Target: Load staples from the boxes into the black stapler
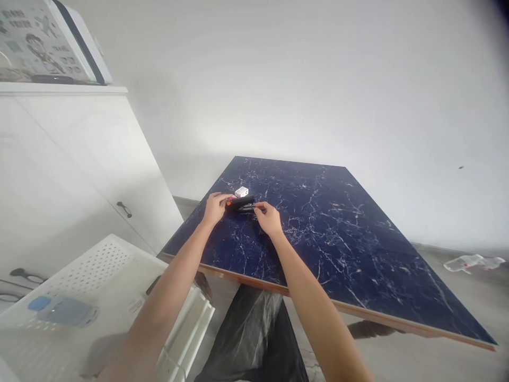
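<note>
A long black case-like object point(243, 201) is on the dark blue marbled table point(318, 233), with an orange bit at its left end and thin light streaks along its near side. Its exact kind is too small to make out. My left hand point(215, 208) closes on the left end, thumb and fingers together near the orange part. At the right end, my right hand point(269, 217) pinches the near edge between thumb and fingers. Just behind the black object stands a small white box point(242, 191). Something pinkish shows beside my left fingertips, partly hidden.
A white cabinet point(79, 143) with dark handles stands at the left. Below it, a white perforated container point(99, 254) sits near my left forearm. The table's wooden front edge point(246, 278) runs before my lap. Clear plastic bottles point(469, 262) lie on the floor at right.
</note>
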Available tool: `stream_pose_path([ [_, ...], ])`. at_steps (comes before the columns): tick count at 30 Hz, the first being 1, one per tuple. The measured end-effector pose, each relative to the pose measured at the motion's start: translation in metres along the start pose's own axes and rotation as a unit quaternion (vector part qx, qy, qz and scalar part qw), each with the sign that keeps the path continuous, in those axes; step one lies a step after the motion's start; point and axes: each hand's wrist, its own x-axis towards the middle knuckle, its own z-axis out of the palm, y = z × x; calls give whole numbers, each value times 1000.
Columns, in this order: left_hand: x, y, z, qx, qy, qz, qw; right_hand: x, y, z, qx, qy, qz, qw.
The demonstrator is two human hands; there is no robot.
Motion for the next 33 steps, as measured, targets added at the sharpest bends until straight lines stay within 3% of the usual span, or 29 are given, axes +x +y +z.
stream_pose_path([
  [5, 0, 5, 0, 27, -60, 70, 995, 1, 1, 2, -4, -4, 0, 1000],
  [9, -2, 9, 0, 64, -89, 85, 990, 1, 0, 1, -9, -6, 2, 1000],
  [28, -3, -1, 11, 134, -59, 37, 989, 1, 5, 3, -28, -36, -3, 999],
  [30, -3, -1, 12, 134, -61, 36, 988, 0, 3, 2, -36, -20, -5, 999],
  [33, -4, 0, 11, 131, -61, 34, 989, -3, 1, -3, -66, 56, -8, 996],
])
